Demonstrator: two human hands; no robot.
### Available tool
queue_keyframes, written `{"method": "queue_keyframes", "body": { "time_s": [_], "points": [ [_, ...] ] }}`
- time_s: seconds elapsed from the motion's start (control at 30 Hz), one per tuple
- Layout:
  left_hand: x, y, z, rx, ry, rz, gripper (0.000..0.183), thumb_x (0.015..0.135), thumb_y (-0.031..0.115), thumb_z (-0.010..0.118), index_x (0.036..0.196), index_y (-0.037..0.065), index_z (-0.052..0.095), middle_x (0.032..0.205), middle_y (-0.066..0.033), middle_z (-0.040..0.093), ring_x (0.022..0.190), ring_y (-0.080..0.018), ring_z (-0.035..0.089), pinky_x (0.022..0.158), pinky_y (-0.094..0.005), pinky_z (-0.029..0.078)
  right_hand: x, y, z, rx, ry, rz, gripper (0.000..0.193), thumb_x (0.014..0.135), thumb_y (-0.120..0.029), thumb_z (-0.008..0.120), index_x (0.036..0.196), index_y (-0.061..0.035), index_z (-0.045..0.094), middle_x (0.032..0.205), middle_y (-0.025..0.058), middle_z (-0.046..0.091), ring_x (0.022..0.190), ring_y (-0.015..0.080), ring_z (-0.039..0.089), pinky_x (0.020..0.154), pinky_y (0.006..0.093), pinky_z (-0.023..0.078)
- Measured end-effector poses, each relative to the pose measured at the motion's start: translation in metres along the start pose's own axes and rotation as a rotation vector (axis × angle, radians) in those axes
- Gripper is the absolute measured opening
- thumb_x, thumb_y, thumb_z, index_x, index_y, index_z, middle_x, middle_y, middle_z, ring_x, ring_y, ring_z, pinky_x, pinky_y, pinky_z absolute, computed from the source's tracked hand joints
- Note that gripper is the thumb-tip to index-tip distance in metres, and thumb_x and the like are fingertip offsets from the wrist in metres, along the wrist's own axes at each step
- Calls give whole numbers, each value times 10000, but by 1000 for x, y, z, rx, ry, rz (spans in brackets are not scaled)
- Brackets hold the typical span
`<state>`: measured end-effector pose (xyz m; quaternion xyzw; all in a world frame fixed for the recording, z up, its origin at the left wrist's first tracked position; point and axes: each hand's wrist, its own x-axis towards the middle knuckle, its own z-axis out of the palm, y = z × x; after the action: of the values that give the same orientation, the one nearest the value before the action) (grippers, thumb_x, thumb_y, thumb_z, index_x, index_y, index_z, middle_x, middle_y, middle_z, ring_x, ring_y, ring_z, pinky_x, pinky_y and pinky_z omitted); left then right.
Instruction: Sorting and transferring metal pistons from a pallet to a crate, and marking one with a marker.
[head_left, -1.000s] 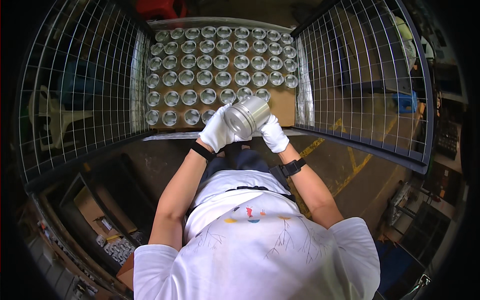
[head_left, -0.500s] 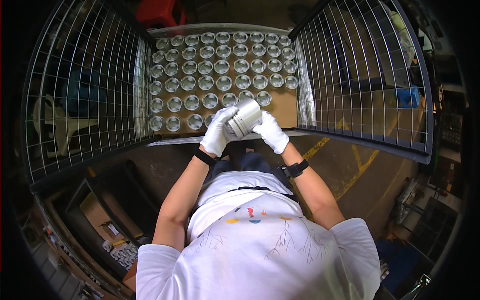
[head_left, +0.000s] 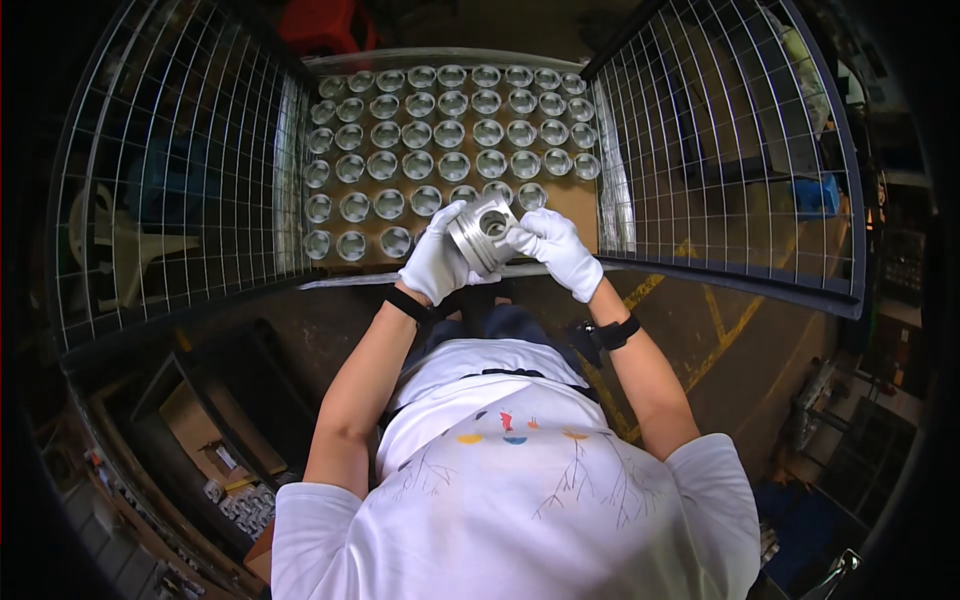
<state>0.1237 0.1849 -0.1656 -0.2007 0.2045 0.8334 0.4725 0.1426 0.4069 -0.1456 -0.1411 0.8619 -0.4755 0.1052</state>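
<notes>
Both my hands wear white gloves and hold one shiny metal piston [head_left: 481, 232] just above the near edge of a wire cage. My left hand [head_left: 437, 263] cups it from below and the left. My right hand [head_left: 553, 250] grips its right side with the fingertips on the rim. The piston's hollow open end faces up and to the right. Behind it, several rows of the same metal pistons [head_left: 452, 135] stand upright on a brown cardboard sheet [head_left: 573, 199] inside the cage.
Wire mesh walls stand to the left [head_left: 180, 170] and right [head_left: 720, 150] of the cage. A dark crate with cardboard and small parts [head_left: 220, 450] lies at lower left. Yellow floor lines [head_left: 720, 330] run at right. A red stool [head_left: 325, 25] stands beyond the cage.
The piston has turned in my hands so its hollow end now shows. Both hands have stayed in about the same place over the cage's near edge.
</notes>
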Motion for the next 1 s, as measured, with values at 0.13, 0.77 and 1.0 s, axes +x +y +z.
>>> {"method": "queue_keyframes", "body": {
  "time_s": [0.13, 0.77, 1.0],
  "points": [
    [3, -8, -5, 165, 140, 112, 517, 907, 528, 509, 1272, 163, 524, 1199, -74, 612, 1023, -271, 627, 753, -521, 543, 2, 4, 19, 564, 56, 180, 287, 926, -242, 619, 1080, -11, 689, 901, 50, 685, 879, 127, 606, 809, 264, 462],
    [6, -4, -17, -5, -88, -177, 551, 918, 569, 418, 1260, 153, 536, 1057, -130, 655, 787, -313, 667, 500, -413, 570, -9, 30, 7, 532, -126, 620, 454, 890, -497, 611, 971, -52, 659, 682, 24, 595, 505, 77, 523, 441, 219, 411],
    [48, -13, -38, 15, 4, -265, 609, 930, 580, 416, 1329, 122, 454, 1198, -170, 587, 1004, -368, 619, 678, -506, 561, -10, 72, 13, 656, -92, 790, 221, 897, -249, 594, 1003, -63, 651, 679, 29, 593, 490, 98, 529, 413, 233, 434]
  ]
}}
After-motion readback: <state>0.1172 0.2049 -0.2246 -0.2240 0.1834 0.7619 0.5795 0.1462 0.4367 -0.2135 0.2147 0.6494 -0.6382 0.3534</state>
